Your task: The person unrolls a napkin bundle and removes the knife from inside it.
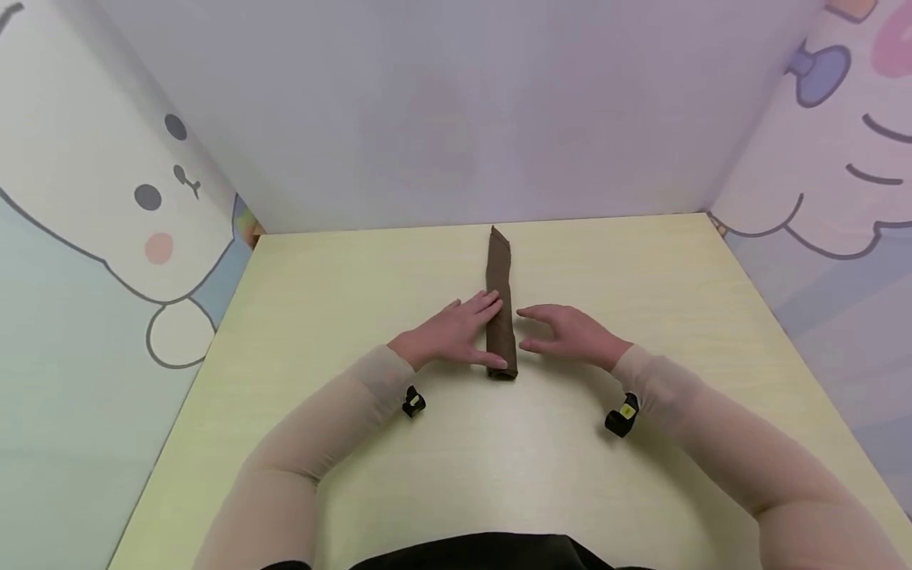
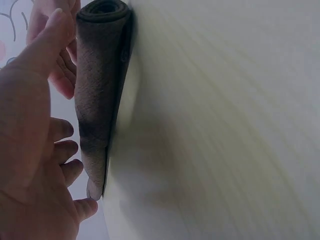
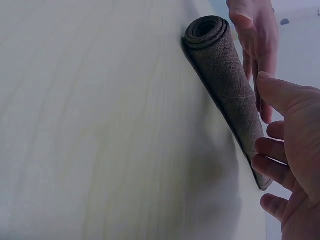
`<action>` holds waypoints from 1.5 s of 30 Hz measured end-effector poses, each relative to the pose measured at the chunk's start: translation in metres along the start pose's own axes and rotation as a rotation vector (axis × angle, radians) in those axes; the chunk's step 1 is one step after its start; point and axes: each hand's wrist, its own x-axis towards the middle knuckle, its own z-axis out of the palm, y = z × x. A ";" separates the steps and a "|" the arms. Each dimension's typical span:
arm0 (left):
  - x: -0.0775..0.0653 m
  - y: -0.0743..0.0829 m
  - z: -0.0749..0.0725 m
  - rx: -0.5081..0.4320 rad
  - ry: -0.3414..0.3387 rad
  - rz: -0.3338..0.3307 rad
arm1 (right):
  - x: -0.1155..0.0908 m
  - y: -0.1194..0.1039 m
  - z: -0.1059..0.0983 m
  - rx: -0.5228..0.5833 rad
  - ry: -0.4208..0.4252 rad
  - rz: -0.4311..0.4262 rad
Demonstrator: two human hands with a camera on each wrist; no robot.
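A brown cloth [image 1: 500, 273], wrapped into a long narrow roll, lies on the table pointing away from me. Its near end shows spiral layers in the left wrist view, where the rolled cloth [image 2: 97, 85] thins toward the far end. My left hand [image 1: 452, 331] comes from the left, thumb and fingers spread, with fingertips over the top of the roll. On the other side my right hand [image 1: 570, 334] stands close to the roll, fingers loosely bent and nothing between them. In the right wrist view, this right hand [image 3: 307, 135] has its fingertips beside the roll.
The pale wooden table [image 1: 342, 285] reaches back to a plain white wall [image 1: 442, 111]. Side panels with cartoon prints stand left and right. Small black devices hang at both wrists, such as the right wrist's device [image 1: 621, 417].
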 end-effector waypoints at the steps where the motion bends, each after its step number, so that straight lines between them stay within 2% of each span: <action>1: 0.000 0.001 0.001 0.003 -0.001 0.000 | 0.000 -0.001 0.002 0.001 0.003 -0.001; 8: 0.003 0.002 0.009 0.034 0.005 0.016 | -0.002 -0.006 0.012 -0.002 0.034 -0.028; 21: 0.004 0.004 0.009 0.032 -0.023 0.008 | 0.002 -0.005 0.025 -0.018 0.054 -0.079; 28: 0.005 0.005 0.007 0.037 -0.022 0.008 | 0.002 -0.007 0.025 -0.014 0.096 -0.109; 35: 0.005 0.004 0.008 0.061 -0.017 0.009 | 0.004 -0.011 0.025 -0.016 0.097 -0.126; 45: 0.008 0.004 0.010 0.057 -0.011 0.013 | 0.005 -0.012 0.025 -0.011 0.108 -0.094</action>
